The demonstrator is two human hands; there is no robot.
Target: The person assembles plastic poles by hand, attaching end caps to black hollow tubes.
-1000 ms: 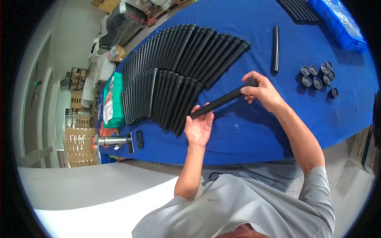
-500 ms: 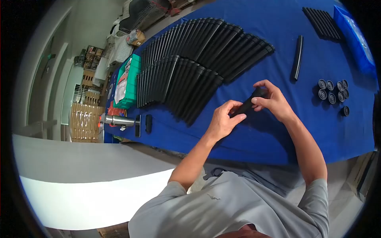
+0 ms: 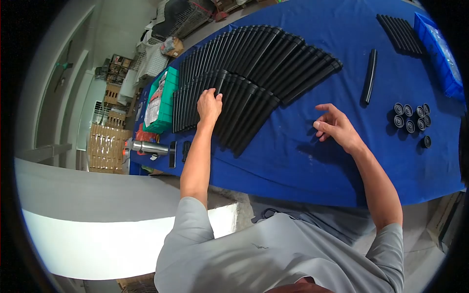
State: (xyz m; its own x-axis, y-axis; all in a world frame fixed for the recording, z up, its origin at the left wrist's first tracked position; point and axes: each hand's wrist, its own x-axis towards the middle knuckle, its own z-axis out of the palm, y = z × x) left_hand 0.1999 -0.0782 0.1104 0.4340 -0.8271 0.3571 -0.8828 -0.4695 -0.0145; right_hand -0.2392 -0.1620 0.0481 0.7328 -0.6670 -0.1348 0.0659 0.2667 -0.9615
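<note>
My left hand (image 3: 209, 106) reaches over the front row of black tubes (image 3: 249, 115), its fingers curled round a black tube that is mostly hidden among the others. These tubes have collared ends and lie side by side in a fan of two rows, the back row (image 3: 264, 56) overlapping the front one. To the right, my right hand (image 3: 337, 128) hovers above the blue cloth with fingers apart and nothing in them. A single black tube (image 3: 370, 78) lies beyond it. Round black caps (image 3: 409, 126) stand in a small cluster farther right.
A blue cloth (image 3: 303, 171) covers the table. A green bin (image 3: 168, 100) stands at the left, near a steel flask (image 3: 149, 148) and a phone (image 3: 172, 155). Several thinner black tubes (image 3: 398, 34) lie beside a blue bin (image 3: 439, 53) at the far right.
My left hand has swung left from the middle to the front tube row. The dark piece between both hands is gone from there, and my right hand has let go and opened.
</note>
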